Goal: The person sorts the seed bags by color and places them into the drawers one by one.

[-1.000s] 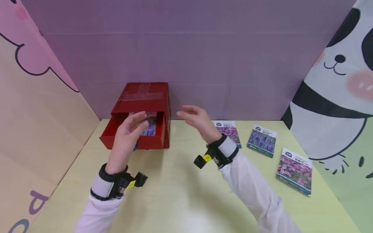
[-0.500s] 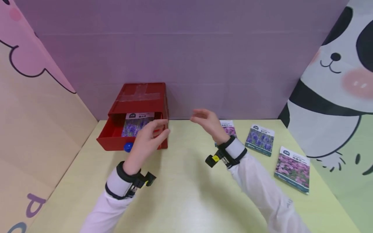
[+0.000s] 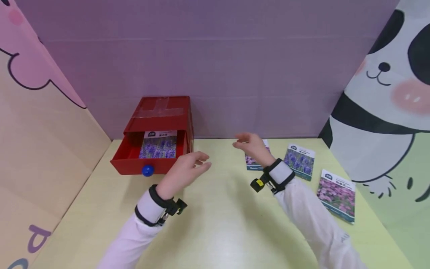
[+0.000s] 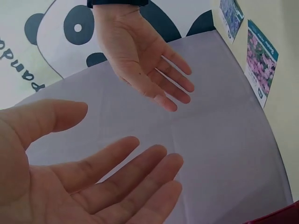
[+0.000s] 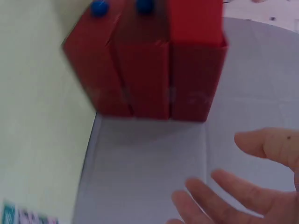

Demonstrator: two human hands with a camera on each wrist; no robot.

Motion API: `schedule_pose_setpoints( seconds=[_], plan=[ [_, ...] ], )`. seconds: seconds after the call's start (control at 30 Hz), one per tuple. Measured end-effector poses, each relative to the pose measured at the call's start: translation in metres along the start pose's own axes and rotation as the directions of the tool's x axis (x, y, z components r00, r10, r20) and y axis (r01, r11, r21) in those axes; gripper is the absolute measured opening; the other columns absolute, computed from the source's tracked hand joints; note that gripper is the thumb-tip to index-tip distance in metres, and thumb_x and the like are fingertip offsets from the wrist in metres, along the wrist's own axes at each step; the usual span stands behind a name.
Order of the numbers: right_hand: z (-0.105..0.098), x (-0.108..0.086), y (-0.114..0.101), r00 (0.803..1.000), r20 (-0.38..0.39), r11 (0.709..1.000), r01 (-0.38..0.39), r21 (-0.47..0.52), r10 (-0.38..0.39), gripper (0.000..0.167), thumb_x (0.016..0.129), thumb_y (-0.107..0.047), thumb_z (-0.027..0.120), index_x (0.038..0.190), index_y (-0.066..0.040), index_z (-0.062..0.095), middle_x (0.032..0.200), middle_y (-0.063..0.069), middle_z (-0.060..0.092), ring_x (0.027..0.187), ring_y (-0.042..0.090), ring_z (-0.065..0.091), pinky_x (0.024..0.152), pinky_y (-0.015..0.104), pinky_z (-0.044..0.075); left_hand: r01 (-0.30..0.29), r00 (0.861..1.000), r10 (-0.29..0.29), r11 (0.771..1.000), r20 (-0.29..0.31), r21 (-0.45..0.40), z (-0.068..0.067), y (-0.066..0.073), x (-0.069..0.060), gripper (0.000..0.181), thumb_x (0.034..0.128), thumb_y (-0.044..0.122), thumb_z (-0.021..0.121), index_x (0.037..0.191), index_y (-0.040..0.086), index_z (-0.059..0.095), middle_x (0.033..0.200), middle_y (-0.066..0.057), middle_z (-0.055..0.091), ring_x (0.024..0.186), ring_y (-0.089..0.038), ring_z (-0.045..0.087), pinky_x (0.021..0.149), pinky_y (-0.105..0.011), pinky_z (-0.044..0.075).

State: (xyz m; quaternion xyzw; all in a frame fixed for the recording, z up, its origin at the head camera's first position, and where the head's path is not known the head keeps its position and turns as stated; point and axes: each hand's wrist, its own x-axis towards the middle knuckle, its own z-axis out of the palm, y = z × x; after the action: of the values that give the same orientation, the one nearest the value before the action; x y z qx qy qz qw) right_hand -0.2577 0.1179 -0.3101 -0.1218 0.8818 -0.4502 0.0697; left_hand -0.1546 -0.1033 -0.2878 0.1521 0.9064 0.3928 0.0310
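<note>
My left hand [image 3: 184, 171] hovers above the table to the right of a blue knob [image 3: 147, 170], its fingers loosely spread and holding nothing. The knob sits on the front of the pulled-out top drawer [image 3: 129, 166] of a red drawer box [image 3: 161, 108]. A packet with purple flowers [image 3: 158, 145] lies in that drawer. My right hand [image 3: 254, 148] is in the air with relaxed fingers and holds nothing. It partly covers a packet with pink flowers [image 3: 252, 163] on the table behind it. In the left wrist view both hands face each other, apart.
To the right on the table [image 3: 221, 224] lie a second purple-flowered packet [image 3: 300, 161] and a larger-looking pink-flowered one [image 3: 337, 196]. In the right wrist view the box's lower drawers [image 5: 140, 79] are pushed in. A purple-grey backdrop [image 3: 221, 67] stands behind the table.
Both hands have moved right and somewhat down, the left one coming away from in front of the drawer. The packet in the drawer and the blue knob are now uncovered.
</note>
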Motion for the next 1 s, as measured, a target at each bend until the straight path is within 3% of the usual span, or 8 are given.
schedule_pose_setpoints(
  seconds=[0.17, 0.4, 0.6, 0.9, 1.0],
  plan=[
    [-0.006, -0.002, 0.011, 0.999, -0.013, 0.984, 0.031, -0.176, -0.034, 0.036, 0.087, -0.021, 0.060, 0.114, 0.003, 0.059, 0.109, 0.022, 0.063, 0.098, 0.031, 0.061, 0.082, 0.039, 0.051, 0.026, 0.999, -0.027, 0.999, 0.028, 0.034, 0.012, 0.000, 0.007, 0.034, 0.0906, 0.027, 0.056, 0.116, 0.004, 0.059, 0.113, -0.010, 0.063, 0.100, -0.023, 0.059, 0.085, -0.038, 0.051],
    [-0.017, -0.005, 0.026, 1.000, -0.003, 0.962, 0.008, -0.273, -0.009, 0.036, 0.086, -0.022, 0.061, 0.110, 0.005, 0.060, 0.105, 0.021, 0.065, 0.095, 0.031, 0.062, 0.079, 0.039, 0.052, 0.043, 0.997, -0.047, 0.997, 0.061, 0.066, 0.025, 0.001, 0.015, 0.034, 0.0903, 0.026, 0.056, 0.114, 0.002, 0.060, 0.110, -0.012, 0.064, 0.099, -0.024, 0.060, 0.086, -0.038, 0.050],
    [-0.026, -0.007, 0.038, 1.000, -0.026, 0.925, -0.008, -0.379, -0.002, 0.035, 0.085, -0.018, 0.059, 0.109, 0.008, 0.060, 0.103, 0.024, 0.065, 0.091, 0.033, 0.062, 0.079, 0.042, 0.051, 0.047, 0.995, -0.056, 0.992, 0.081, 0.115, 0.034, -0.003, 0.023, 0.033, 0.0902, 0.026, 0.057, 0.111, 0.001, 0.061, 0.106, -0.012, 0.065, 0.098, -0.024, 0.060, 0.085, -0.037, 0.051],
    [-0.035, -0.009, 0.060, 0.997, -0.018, 0.902, -0.081, -0.425, 0.081, 0.038, 0.084, -0.018, 0.062, 0.110, 0.009, 0.059, 0.108, 0.026, 0.062, 0.093, 0.036, 0.061, 0.080, 0.043, 0.052, 0.056, 0.985, -0.079, 0.987, 0.150, 0.154, 0.054, -0.012, 0.033, 0.032, 0.0904, 0.027, 0.056, 0.109, 0.001, 0.062, 0.102, -0.013, 0.065, 0.093, -0.024, 0.060, 0.082, -0.037, 0.051],
    [-0.038, -0.010, 0.069, 0.996, -0.032, 0.892, -0.092, -0.442, 0.087, 0.039, 0.082, -0.021, 0.063, 0.107, 0.009, 0.060, 0.101, 0.025, 0.064, 0.081, 0.032, 0.063, 0.072, 0.040, 0.053, 0.050, 0.984, -0.076, 0.985, 0.158, 0.163, 0.058, -0.014, 0.036, 0.033, 0.0901, 0.027, 0.056, 0.108, 0.000, 0.062, 0.102, -0.013, 0.066, 0.093, -0.025, 0.061, 0.082, -0.038, 0.051]
  ],
)
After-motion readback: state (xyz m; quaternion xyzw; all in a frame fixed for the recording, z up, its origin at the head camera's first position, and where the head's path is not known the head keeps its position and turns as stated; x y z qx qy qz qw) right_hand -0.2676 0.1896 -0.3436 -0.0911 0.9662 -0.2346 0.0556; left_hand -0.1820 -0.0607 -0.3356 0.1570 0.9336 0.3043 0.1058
